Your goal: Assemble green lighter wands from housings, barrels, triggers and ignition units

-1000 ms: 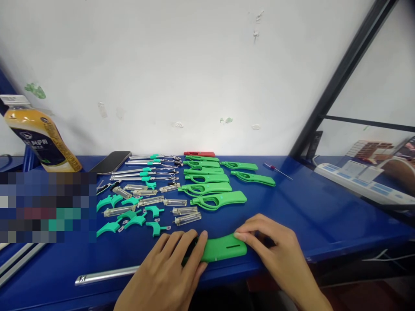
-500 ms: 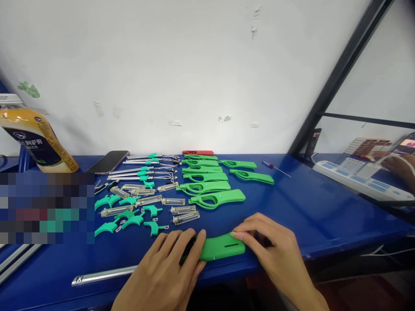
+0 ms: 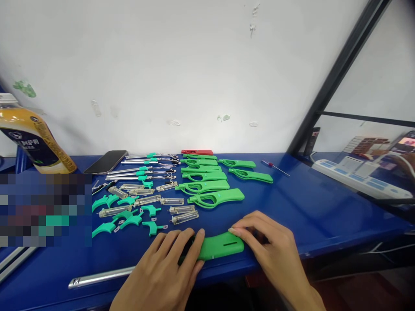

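Observation:
Near the table's front edge lies a long-necked lighter with a green plastic handle [image 3: 222, 246]; a slot shows in its upper face. My left hand [image 3: 165, 263] is closed over the handle's left part, hiding its trigger area. From under that hand a silver metal tube [image 3: 100, 277] sticks out to the left. Thumb and forefinger of my right hand [image 3: 272, 248] pinch the upper edge of the handle near its right end. Beyond my hands lie several green lighter shells [image 3: 223, 197], teal triggers [image 3: 131, 219] and clear fuel tanks [image 3: 184, 217].
At the back left are silver tubes with wires [image 3: 129, 177], a phone [image 3: 106, 162] and a yellow bottle [image 3: 39, 142]. A red shell [image 3: 197, 152] lies by the wall. Further right are a thin screwdriver [image 3: 275, 167] and a white power strip [image 3: 363, 179]. The lower left is pixelated.
The view has shifted very slightly. Both hands stay in the same grip on the green lighter.

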Demonstrator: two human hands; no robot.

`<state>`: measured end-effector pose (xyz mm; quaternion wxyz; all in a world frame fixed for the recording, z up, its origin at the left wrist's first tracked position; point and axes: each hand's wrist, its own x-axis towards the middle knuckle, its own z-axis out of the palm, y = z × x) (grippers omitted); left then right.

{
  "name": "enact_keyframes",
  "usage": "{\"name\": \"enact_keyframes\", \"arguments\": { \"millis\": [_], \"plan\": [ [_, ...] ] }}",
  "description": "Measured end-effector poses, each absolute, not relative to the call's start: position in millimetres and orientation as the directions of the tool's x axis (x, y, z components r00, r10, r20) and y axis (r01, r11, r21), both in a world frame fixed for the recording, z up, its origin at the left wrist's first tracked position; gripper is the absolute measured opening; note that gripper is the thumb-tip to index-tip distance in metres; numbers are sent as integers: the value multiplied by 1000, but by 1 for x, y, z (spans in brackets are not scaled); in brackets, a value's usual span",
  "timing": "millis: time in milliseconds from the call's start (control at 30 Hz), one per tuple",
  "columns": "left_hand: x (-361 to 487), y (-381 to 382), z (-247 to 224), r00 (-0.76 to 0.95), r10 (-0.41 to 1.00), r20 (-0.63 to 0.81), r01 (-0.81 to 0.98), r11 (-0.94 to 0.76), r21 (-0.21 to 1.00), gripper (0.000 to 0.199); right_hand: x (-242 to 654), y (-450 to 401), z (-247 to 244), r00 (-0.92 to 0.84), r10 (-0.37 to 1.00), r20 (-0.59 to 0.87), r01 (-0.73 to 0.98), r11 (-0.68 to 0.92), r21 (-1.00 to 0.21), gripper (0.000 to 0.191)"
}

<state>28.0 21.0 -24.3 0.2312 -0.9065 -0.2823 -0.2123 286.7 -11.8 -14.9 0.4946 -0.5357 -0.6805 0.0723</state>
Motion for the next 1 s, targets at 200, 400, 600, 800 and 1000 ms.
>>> {"name": "enact_keyframes", "arguments": {
  "millis": [200, 400, 600, 800, 1000],
  "plan": [
    [26, 21, -26, 753, 406, 518, 604, -738, -300, 43, 288, -12, -12, 12, 782, 623, 644, 470, -604, 13],
    [26, 20, -25, 750, 409, 519, 607, -738, -295, 44, 291, -12, -15, -39, 748, 662, 633, 531, -563, 17],
    [26, 20, -25, 748, 407, 525, 607, -739, -292, 43, 292, -12, -15, -79, 704, 705, 628, 585, -513, 13],
    [26, 20, -26, 745, 406, 529, 610, -736, -293, 43, 296, -18, -17, -115, 670, 733, 656, 606, -451, 15],
    [27, 20, -25, 744, 409, 528, 611, -737, -290, 44, 298, -21, -15, -155, 637, 755, 690, 617, -379, 23]
  ]
}}
